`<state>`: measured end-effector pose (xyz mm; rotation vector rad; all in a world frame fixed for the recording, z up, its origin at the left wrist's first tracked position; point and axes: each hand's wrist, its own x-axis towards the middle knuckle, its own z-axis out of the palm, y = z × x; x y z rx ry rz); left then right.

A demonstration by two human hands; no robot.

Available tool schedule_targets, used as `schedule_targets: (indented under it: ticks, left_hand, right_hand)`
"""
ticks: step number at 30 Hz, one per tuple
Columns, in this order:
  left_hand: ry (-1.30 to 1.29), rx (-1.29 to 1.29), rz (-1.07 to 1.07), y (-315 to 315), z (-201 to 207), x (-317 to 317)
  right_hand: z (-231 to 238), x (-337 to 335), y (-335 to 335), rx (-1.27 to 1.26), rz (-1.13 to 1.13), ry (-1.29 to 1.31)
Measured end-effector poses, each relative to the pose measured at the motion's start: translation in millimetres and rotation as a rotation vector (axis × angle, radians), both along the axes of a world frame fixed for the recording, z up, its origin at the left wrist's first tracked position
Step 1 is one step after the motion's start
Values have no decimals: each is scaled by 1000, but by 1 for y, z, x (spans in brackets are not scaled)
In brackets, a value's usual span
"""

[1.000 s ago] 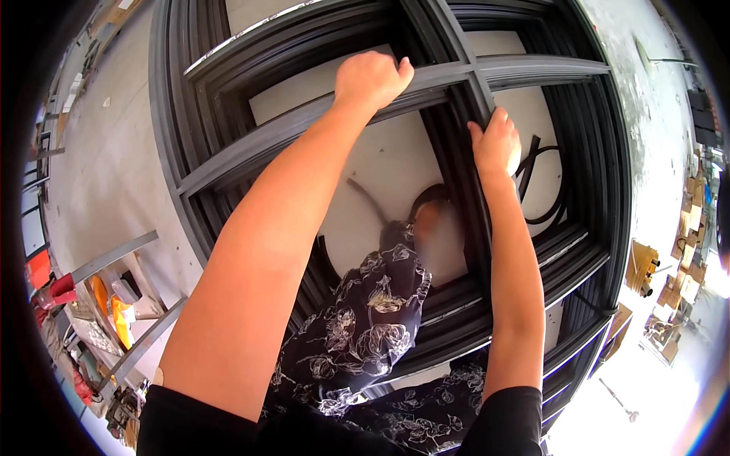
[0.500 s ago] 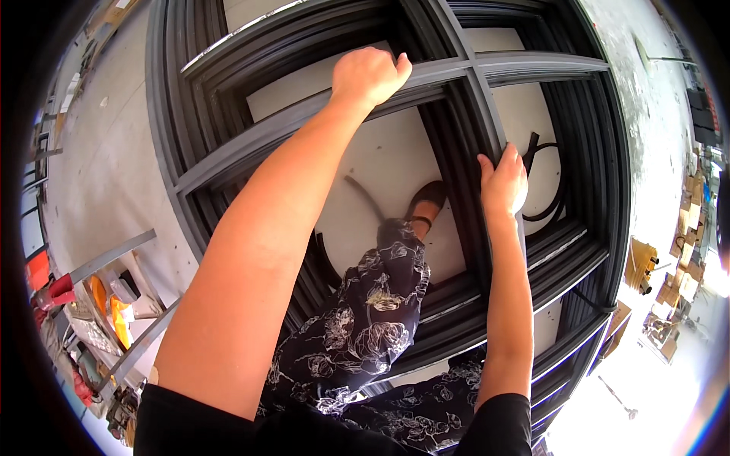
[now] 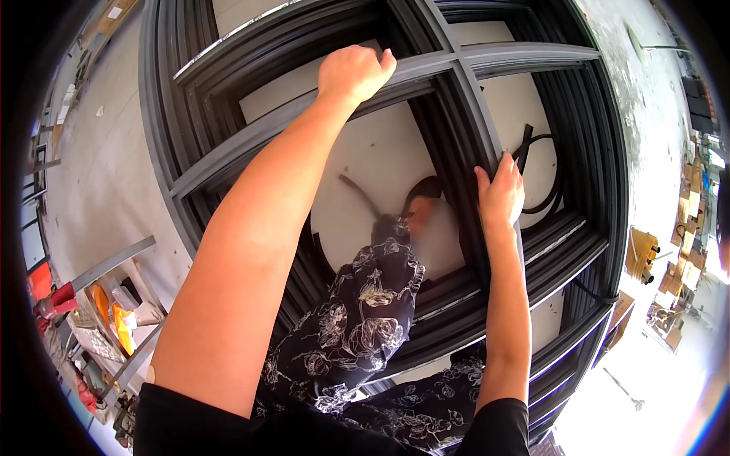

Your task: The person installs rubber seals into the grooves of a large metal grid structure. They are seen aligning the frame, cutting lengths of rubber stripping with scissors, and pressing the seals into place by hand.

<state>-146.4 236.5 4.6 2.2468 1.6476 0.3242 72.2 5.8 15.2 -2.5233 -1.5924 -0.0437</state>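
Clasping the grey crossbar [image 3: 422, 68] with the left hand [image 3: 353, 74], curled fist-like over the top, with thumb out toward the right and fingertips hidden beyond the far edge. Straddling the grey long bar [image 3: 477, 106] with the right hand [image 3: 502, 194], nearer the body — thumb along the left side, fingers on the right, seemingly pinching the bar between them. Impossible to tell how firmly.

Probably at a gripping or steadying step, to judge by the pose. For any shift of the top frame, likely calling for an even pull from both hands, and for care with the foot inside the opening.

Found directly in front of the body and around the leg: the top frame, made up of these joined bars, over a stack of similar black metal frames [image 3: 585, 144]. Standing inside one opening in a dark shoe [image 3: 426, 186] and flower-print trousers [image 3: 372, 311]. Near the right hand, in the next opening, a looped black strip [image 3: 526, 144].

Underneath and to the left, pale, lightly marked floor [image 3: 99, 182]. Farther out, at lower left, clutter with an orange-yellow packet [image 3: 123, 327]; at far right, cardboard boxes [image 3: 684, 213] — and strong glare below them.
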Motion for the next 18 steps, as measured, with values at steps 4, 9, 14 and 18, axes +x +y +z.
schedule_targets:
  ticks: [4,9,14,18]
  left_hand:
    - [53,-39,-6,1,6,4]
    - [-13,94,-22,-2,2,-2]
    - [42,-96,0,-2,10,2]
    - [45,-35,-8,0,5,4]
  right_hand:
    - [-5,1,-21,3,-73,-36]
    - [-11,0,-23,10,-94,-18]
    - [1,-5,8,-59,-200,-16]
    - [-7,2,10,25,-146,-46]
